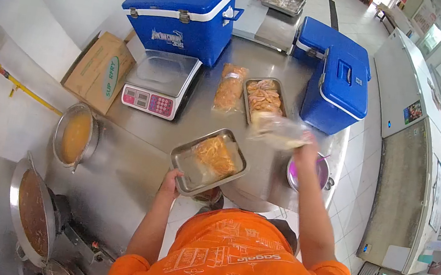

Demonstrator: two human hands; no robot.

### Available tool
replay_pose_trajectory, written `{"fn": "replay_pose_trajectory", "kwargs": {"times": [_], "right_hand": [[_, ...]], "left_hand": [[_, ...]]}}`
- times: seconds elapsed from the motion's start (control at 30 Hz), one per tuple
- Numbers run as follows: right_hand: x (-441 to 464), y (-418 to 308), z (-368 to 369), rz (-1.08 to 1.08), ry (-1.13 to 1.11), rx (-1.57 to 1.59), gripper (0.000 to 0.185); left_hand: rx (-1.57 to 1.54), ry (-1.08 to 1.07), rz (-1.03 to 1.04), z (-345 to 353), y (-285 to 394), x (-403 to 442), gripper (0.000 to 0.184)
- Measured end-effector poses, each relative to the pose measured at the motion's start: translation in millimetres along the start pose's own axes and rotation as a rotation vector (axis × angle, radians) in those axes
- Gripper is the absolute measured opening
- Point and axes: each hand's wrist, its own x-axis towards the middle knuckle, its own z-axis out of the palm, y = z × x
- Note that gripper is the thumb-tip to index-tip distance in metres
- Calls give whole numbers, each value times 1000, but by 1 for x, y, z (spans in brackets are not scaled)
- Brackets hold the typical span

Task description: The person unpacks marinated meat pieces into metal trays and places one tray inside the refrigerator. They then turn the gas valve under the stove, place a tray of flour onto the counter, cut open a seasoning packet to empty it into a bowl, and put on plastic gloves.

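My left hand (171, 183) grips the near left corner of a rectangular metal tray (187, 167), tilted a little in front of me. Inside that tray lies a clear bag of orange-yellow food (216, 156). Out to the right, my right hand (305, 145) is closed on a clear plastic bag (277, 130) with pale contents, smeared by motion. The bag hangs over the near end of a second metal tray (248, 89), which holds slices of orange-brown food (264, 95). Beside it lies a filled plastic bag (230, 88) of similar orange food.
A digital scale (162, 72) and a large blue cooler (180, 11) stand at the back left. Two more coolers (338, 90) are at the right. Below my right hand sits a bowl (291, 175) with something purple. Pans of orange liquid (76, 136) and brown food (34, 211) are at left.
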Motion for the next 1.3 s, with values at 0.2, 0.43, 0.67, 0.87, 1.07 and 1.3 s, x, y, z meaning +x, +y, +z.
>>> {"fn": "replay_pose_trajectory", "kwargs": {"times": [0.2, 0.43, 0.67, 0.87, 1.07, 1.3], "right_hand": [[-44, -70, 51, -111, -216, -813, 19], [-169, 33, 83, -145, -752, -884, 30], [-196, 67, 133, 385, -1188, -833, 44], [-166, 60, 117, 332, -951, -956, 37], [-155, 52, 100, 32, -726, -1414, 23], [-131, 119, 127, -683, -781, -1963, 86]], "left_hand": [[-11, 198, 148, -13, -75, 58, 55], [973, 643, 861, 72, -64, 16, 64], [624, 137, 531, 8, -60, -22, 55], [494, 588, 100, -85, -101, 12, 78], [495, 587, 266, -122, -133, 86, 50], [995, 690, 519, 32, -78, 30, 39]]}}
